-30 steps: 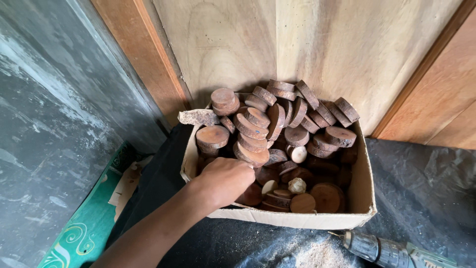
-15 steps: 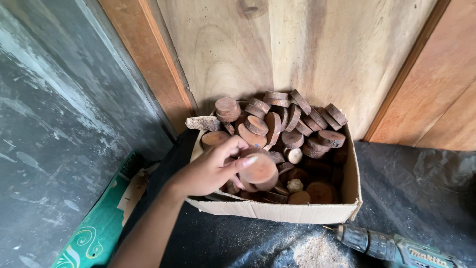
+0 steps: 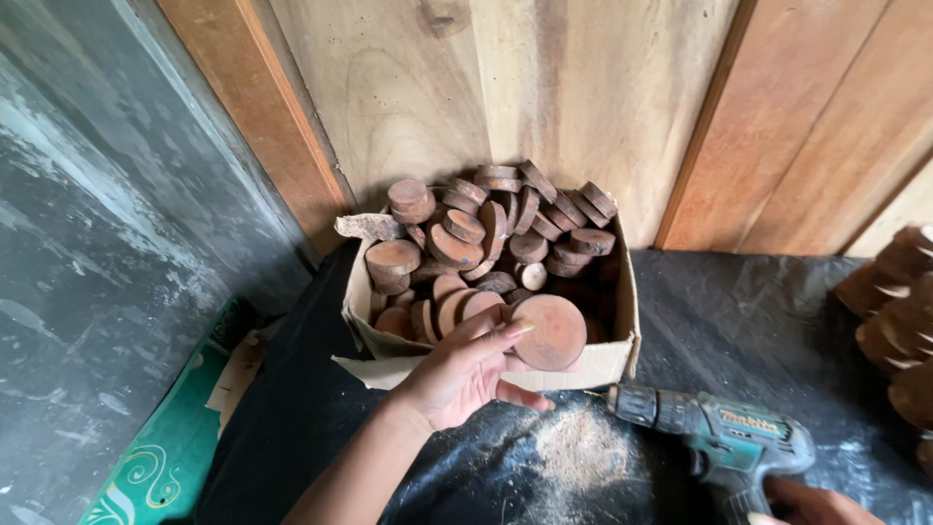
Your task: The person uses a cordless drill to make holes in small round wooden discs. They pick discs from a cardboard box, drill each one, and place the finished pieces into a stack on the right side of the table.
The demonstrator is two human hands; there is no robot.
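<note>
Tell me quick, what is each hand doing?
Left hand: holding a round wooden disc at the cardboard box.
Right hand: on the cordless drill; grip hidden, cannot tell.

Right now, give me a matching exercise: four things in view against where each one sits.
Things:
1. wooden disc
2. cardboard box
3. power drill
4. sawdust

Places:
A. against the plank wall
B. gripped at lower right by the right hand
C. in the left hand
D. on the black sheet beside the drill's tip

Pairs: 1-C, 2-A, 3-B, 4-D
</note>
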